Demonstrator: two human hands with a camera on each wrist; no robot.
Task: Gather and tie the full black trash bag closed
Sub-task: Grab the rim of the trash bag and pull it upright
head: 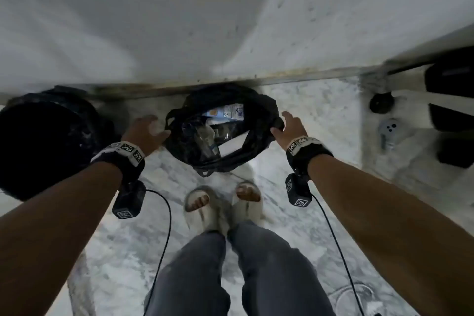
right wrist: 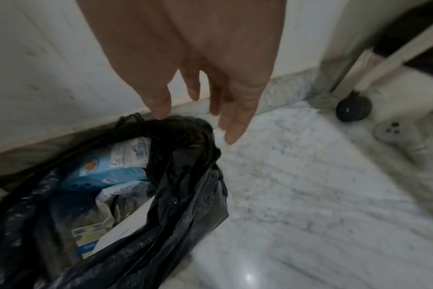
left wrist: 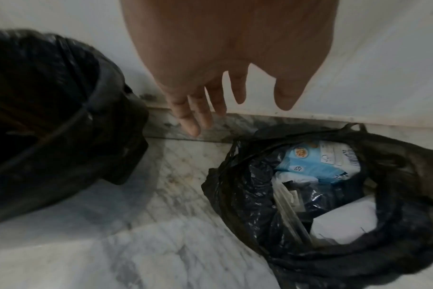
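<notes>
The black trash bag [head: 220, 133] stands on the marble floor by the wall. Its mouth is wide open over a blue carton [left wrist: 319, 162] and white paper. In the left wrist view the bag [left wrist: 247, 195] lies right of my left hand [left wrist: 225, 93]. That hand hovers with straight spread fingers and holds nothing. In the head view my left hand [head: 156, 127] is just off the bag's left rim. My right hand [head: 287, 123] is at the right rim. In the right wrist view its thumb tip [right wrist: 161, 111] touches the bag's [right wrist: 185, 195] bunched edge, with the other fingers straight and free.
A black bin [head: 38, 146] lined with a black bag stands left, close to my left hand. The wall and baseboard [head: 179, 87] run right behind the bag. A wheeled cart [head: 381, 102] and a grey floor fitting [head: 389, 128] sit right. My sandalled feet [head: 223, 205] stand near the bag.
</notes>
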